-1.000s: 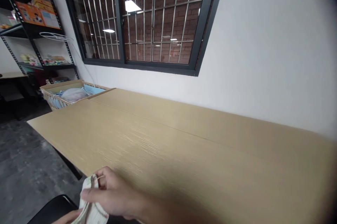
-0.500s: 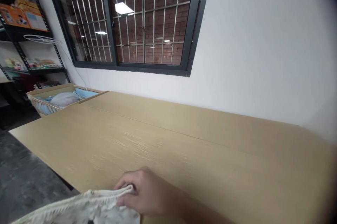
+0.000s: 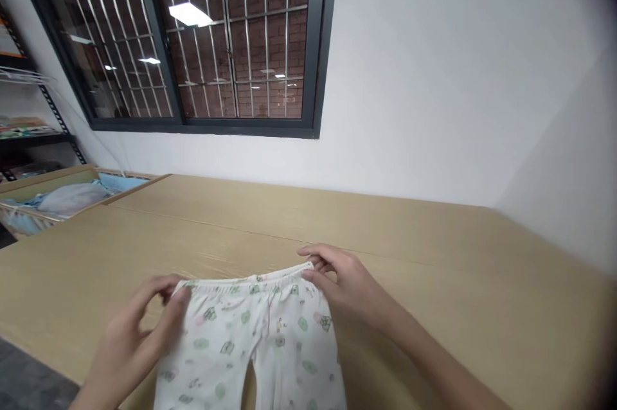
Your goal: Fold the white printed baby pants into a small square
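Observation:
A pair of small white pants (image 3: 284, 339) with an elastic waistband and a green and pink print hangs between my hands at the bottom of the head view. My left hand (image 3: 137, 333) pinches the left end of the waistband between thumb and fingers. The right end is gripped by my right hand (image 3: 340, 281). The waistband is stretched out between them, and the two legs drop below with a gap in between. The lower ends of the legs are outside the view.
A wide light-wood table (image 3: 409, 243) lies under and beyond my hands. At its far left stands a wooden crib (image 3: 130, 190) with blue and white fabric inside. A black shelf rack (image 3: 55, 111) is at the left. A white wall and a barred window (image 3: 231, 44) rise behind.
The pants have come up into view and are spread wide. My left hand has appeared on the waistband's left end. My right hand has moved up and right. The view has turned right.

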Demonstrator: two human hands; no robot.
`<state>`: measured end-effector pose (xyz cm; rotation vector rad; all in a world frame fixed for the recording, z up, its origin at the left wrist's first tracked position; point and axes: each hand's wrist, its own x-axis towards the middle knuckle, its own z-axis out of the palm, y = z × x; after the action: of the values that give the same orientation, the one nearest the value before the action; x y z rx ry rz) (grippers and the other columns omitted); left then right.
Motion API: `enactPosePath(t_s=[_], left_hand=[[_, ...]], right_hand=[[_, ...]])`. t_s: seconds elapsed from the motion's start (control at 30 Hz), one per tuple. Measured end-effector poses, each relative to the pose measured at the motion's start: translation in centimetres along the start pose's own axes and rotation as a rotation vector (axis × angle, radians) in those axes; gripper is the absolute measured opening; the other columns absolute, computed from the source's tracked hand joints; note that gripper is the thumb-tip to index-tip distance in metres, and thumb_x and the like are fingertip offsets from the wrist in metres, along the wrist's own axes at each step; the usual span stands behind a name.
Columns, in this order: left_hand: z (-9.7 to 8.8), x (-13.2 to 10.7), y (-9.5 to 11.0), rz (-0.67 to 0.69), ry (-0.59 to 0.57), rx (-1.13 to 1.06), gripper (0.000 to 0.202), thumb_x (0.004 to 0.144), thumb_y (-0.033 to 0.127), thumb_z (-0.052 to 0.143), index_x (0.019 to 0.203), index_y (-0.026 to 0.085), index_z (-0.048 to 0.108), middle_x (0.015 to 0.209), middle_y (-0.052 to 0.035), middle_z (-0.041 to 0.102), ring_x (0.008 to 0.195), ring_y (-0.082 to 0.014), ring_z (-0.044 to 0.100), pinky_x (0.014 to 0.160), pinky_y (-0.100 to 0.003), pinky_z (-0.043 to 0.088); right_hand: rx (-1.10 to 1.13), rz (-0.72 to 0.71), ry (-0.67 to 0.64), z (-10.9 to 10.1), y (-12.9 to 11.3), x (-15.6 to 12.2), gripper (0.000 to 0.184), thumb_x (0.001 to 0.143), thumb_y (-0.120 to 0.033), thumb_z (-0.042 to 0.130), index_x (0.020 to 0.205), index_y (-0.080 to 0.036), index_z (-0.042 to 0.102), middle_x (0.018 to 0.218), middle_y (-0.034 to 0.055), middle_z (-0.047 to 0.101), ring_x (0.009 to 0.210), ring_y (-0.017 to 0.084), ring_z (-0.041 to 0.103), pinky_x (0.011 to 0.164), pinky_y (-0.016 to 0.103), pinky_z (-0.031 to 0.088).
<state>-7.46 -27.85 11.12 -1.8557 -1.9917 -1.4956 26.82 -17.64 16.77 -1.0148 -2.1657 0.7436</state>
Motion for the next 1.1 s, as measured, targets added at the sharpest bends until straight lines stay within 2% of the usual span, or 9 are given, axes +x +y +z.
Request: enactPosePath(t_s=[0.1,0.17,0.23,0.3,0.43,0.6,0.8,0.93,1.1], left_hand=[[4.8,2.9,-0.3,-0.037,-0.243,-0.098,0.037,0.095,0.059,0.047,0.105,0.025,0.059,0.093,-0.0031,0.064,0.088,-0.0211,0.062,0.059,-0.026,0.05],[8.0,4.3,-1.2,-0.002,-0.355,-0.036,0.037,0.1,0.056,0.038,0.103,0.023,0.056,0.091,-0.003,0.063,0.085,-0.0209,0.061,0.069,-0.031,0.052],[11.0,5.3,-2.4,0.056,-0.411,0.064,0.036,0.103,0.051,0.03,0.098,0.023,0.053,0.091,-0.0035,0.063,0.086,-0.0211,0.062,0.079,-0.035,0.051],[13.5,5.9,-3.6,0.092,-0.433,0.135,0.035,0.103,0.045,0.027,0.092,0.023,0.05,0.09,-0.0047,0.063,0.088,-0.0224,0.062,0.081,-0.037,0.05],[17.2,6.7,-5.3,0.11,-0.429,0.239,0.029,0.102,0.035,0.027,0.088,0.022,0.049,0.089,-0.0081,0.063,0.091,-0.0259,0.061,0.083,-0.04,0.047],[20.3,7.8,-6.2,0.065,-0.392,0.382,0.028,0.103,0.027,0.031,0.099,0.016,0.056,0.099,-0.0128,0.065,0.099,-0.0268,0.062,0.09,-0.041,0.046],[23.1,10.0,-6.7,-0.007,-0.393,0.493,0.024,0.101,0.035,0.051,0.111,0.015,0.061,0.108,-0.0062,0.066,0.103,-0.0216,0.063,0.094,-0.044,0.051],[24.1,11.4,-6.5,-0.034,-0.407,0.512,0.029,0.098,0.04,0.057,0.113,0.016,0.062,0.111,-0.0065,0.066,0.104,-0.0219,0.064,0.094,-0.045,0.052],[24.2,12.1,-5.2,-0.056,-0.418,0.492,0.029,0.098,0.04,0.058,0.114,0.016,0.062,0.113,-0.0067,0.065,0.105,-0.0223,0.063,0.095,-0.046,0.051]], right_hand=[[-0.028,0.084,0.063,1.1,4.0,1.2,0.024,0.095,-0.031,0.058,0.115,-0.02,0.066,0.096,0.0052,0.069,0.09,0.021,0.064,0.079,0.033,0.051],[-0.112,0.097,0.092,2.3,6.8,2.1,0.018,0.096,-0.026,0.054,0.107,-0.019,0.066,0.096,0.0057,0.07,0.091,0.021,0.064,0.081,0.034,0.049],[-0.214,0.093,0.099,3.6,9.5,2.9,0.019,0.097,-0.019,0.047,0.1,-0.018,0.065,0.1,0.0067,0.07,0.095,0.021,0.064,0.083,0.033,0.047],[-0.299,0.092,0.096,4.8,11.7,3.5,0.023,0.098,-0.013,0.041,0.098,-0.018,0.064,0.103,0.0075,0.07,0.098,0.021,0.063,0.084,0.031,0.046],[-0.394,0.11,0.111,6.5,14.8,4.9,0.025,0.098,-0.007,0.039,0.1,-0.018,0.062,0.106,0.0081,0.069,0.103,0.021,0.061,0.088,0.03,0.043],[-0.527,0.139,0.152,7.5,16.8,6.9,0.026,0.099,-0.006,0.04,0.105,-0.017,0.062,0.11,0.0103,0.064,0.102,0.022,0.056,0.09,0.032,0.039],[-0.662,0.165,0.136,7.3,18.1,9.4,0.03,0.094,-0.001,0.042,0.109,-0.015,0.064,0.116,0.015,0.06,0.107,0.027,0.051,0.09,0.037,0.033],[-0.691,0.176,0.107,6.7,18.6,10.5,0.029,0.096,-0.004,0.043,0.11,-0.015,0.065,0.118,0.0154,0.06,0.11,0.027,0.051,0.091,0.038,0.031],[-0.656,0.195,0.112,6.3,19.4,10.7,0.028,0.101,-0.011,0.042,0.117,-0.019,0.064,0.122,0.0134,0.062,0.114,0.026,0.052,0.093,0.037,0.03]])
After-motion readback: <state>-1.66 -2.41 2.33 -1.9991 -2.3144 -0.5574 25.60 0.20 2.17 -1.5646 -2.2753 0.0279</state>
